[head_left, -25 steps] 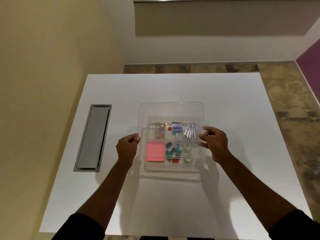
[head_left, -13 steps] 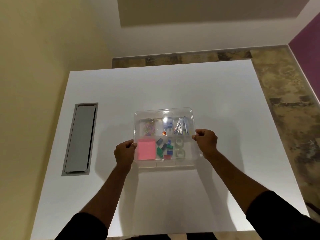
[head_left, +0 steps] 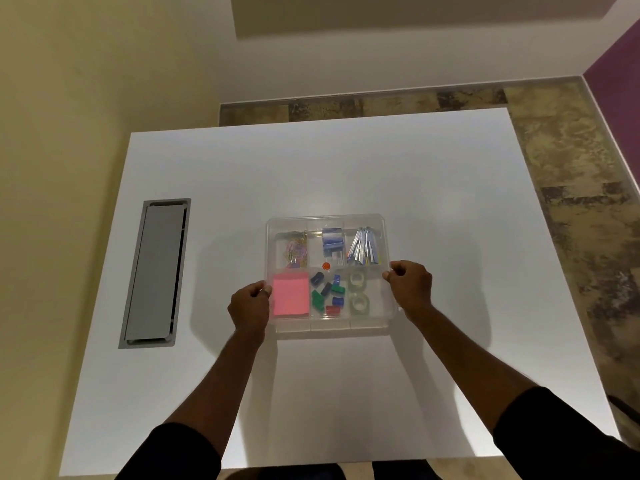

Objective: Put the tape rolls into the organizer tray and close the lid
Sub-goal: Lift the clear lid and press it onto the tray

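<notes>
Clear plastic organizer tray sits between your hands, lid resting over it. Your left hand and right hand pinch its side edges. Two tape rolls lie inside, nearest your right hand.

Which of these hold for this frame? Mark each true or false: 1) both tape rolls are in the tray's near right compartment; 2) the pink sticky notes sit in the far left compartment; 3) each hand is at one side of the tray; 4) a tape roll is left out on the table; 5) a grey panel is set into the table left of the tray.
1) True: the two tape rolls lie in the near right compartment of the organizer tray.
2) False: the pink sticky notes are in the near left compartment.
3) True: left hand, right hand.
4) False: none shows on the table.
5) True: grey panel.
</notes>
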A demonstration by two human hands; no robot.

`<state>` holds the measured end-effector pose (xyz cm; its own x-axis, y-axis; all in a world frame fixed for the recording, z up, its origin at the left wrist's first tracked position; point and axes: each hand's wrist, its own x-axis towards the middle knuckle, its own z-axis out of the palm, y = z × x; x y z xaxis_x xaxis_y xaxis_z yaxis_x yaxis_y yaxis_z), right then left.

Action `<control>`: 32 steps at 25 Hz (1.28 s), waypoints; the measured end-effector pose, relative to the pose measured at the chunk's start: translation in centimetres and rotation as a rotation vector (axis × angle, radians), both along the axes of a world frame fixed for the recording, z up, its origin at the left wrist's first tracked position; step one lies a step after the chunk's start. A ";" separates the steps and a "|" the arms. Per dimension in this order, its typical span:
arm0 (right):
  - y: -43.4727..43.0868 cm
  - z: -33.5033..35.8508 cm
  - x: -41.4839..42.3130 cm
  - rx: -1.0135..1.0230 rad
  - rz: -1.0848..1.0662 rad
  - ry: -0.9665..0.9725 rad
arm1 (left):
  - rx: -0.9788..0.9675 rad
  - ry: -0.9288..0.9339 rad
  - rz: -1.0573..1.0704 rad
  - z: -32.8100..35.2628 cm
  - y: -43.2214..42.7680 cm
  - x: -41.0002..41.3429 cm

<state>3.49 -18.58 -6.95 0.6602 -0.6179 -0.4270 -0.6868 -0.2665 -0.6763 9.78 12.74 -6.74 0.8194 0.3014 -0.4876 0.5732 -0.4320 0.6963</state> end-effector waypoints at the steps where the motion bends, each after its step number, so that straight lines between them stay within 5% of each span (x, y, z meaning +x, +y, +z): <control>1: 0.1 -0.1 -0.1 -0.007 0.009 0.003 | 0.004 -0.008 0.006 -0.1 -0.1 -0.2; 4: 1.2 0.2 -0.3 -0.120 0.090 0.006 | 0.149 -0.073 -0.117 -0.3 -1.1 -0.8; 10: 4.8 -1.6 -2.3 -0.485 0.553 0.027 | 0.539 -0.256 -0.765 -2.6 -2.8 -3.6; 15: 7.0 -2.8 -2.6 -0.580 0.577 0.140 | 0.594 -0.255 -0.758 -3.7 -3.9 -4.2; 32: 4.0 -2.3 1.8 -0.607 0.693 -0.004 | 0.573 -0.378 -0.835 -3.0 -3.9 0.4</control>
<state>5.33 -14.61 -9.29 0.9672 -0.2006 -0.1558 -0.2387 -0.9275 -0.2876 10.22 8.85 -9.71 0.9395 -0.3190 -0.1245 -0.2625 -0.9044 0.3364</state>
